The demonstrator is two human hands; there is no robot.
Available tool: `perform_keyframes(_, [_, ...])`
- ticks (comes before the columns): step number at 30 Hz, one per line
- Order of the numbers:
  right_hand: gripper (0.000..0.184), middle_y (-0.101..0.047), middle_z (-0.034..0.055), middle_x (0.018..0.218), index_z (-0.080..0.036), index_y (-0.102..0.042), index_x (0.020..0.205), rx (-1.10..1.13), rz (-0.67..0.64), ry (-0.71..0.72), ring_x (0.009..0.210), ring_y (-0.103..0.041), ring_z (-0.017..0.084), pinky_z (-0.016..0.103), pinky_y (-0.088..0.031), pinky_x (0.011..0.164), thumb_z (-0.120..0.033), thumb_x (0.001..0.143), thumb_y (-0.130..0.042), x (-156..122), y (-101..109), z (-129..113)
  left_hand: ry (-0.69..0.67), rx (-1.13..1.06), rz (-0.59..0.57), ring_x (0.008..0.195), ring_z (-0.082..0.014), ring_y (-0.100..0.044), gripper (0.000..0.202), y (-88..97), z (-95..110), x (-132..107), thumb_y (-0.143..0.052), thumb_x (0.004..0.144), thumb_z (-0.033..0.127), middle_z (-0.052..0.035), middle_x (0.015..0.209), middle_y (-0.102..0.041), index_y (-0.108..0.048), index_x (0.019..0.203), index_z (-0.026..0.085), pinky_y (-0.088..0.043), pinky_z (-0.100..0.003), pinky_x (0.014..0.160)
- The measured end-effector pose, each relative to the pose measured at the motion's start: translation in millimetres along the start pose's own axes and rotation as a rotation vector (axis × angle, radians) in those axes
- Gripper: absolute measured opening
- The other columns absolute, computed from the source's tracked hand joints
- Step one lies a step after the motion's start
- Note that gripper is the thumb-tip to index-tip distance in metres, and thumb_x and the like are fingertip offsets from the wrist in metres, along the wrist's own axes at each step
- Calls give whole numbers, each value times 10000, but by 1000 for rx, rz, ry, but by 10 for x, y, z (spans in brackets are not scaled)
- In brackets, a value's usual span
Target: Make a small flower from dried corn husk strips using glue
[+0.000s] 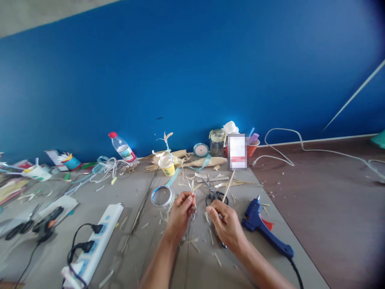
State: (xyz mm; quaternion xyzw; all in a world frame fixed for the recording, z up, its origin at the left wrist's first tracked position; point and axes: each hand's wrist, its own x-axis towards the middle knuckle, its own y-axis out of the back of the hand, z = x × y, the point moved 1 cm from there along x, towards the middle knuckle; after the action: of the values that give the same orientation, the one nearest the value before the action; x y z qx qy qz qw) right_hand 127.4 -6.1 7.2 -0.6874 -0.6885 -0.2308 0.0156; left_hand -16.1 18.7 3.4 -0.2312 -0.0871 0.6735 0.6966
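Observation:
Close to the middle of the table, my left hand (182, 209) is closed, pinching a small bundle of pale, pointed husk-like strips (193, 186) that stand up from the fingertips. To its right, my right hand (225, 221) is wrapped round a thin pale stick (229, 185), which slants up and away. Black-handled scissors (208, 185) lie just behind that hand, partly hidden by it. A blue glue gun (266, 233) rests to the right. Left of my left hand lies a roll of tape (152, 196). Pale scraps (217, 260) are scattered around both hands.
A yellow cup (167, 168) with a husk stem, dried husks (207, 161), a glass jar (217, 144) and a tilted bottle (124, 150) line the blue wall. Metal wires (141, 210), a power strip (104, 233) and a black glue gun (48, 224) are on the left.

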Motion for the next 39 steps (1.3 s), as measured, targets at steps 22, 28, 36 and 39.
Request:
perform_keyframes(22, [282, -550, -10, 648, -147, -639, 758, 922, 46, -526, 511, -470, 85, 226, -379, 521, -422, 697, -633, 301, 79, 119, 99, 68, -250, 436, -41, -290, 236, -61, -7, -85, -678, 666, 355, 48, 507, -452, -585, 719, 145, -232, -205, 493])
perform_keyframes(28, [254, -538, -17, 514, -128, -587, 593, 991, -208, -693, 441, -435, 62, 193, -338, 464, -355, 664, -676, 279, 129, 69, 123, 169, -321, 467, -63, -301, 217, -55, -68, -87, -657, 687, 355, 39, 506, -436, -600, 714, 148, -204, -220, 495])
perform_keyframes(36, [163, -477, -35, 420, -107, -563, 584, 1182, -383, -958, 372, -339, 29, 162, -265, 411, -239, 648, -635, 255, 179, 126, 143, 220, -373, 514, -78, -331, 196, -62, -40, -133, -653, 679, 346, 29, 547, -443, -598, 696, 159, -229, -226, 521])
perform_keyframes(39, [166, -453, -40, 405, -102, -553, 588, 1213, -404, -1007, 357, -302, 20, 155, -244, 404, -231, 681, -600, 244, 181, 146, 146, 206, -396, 520, -78, -330, 179, -53, -45, -139, -656, 679, 328, 31, 543, -437, -597, 684, 159, -235, -229, 528])
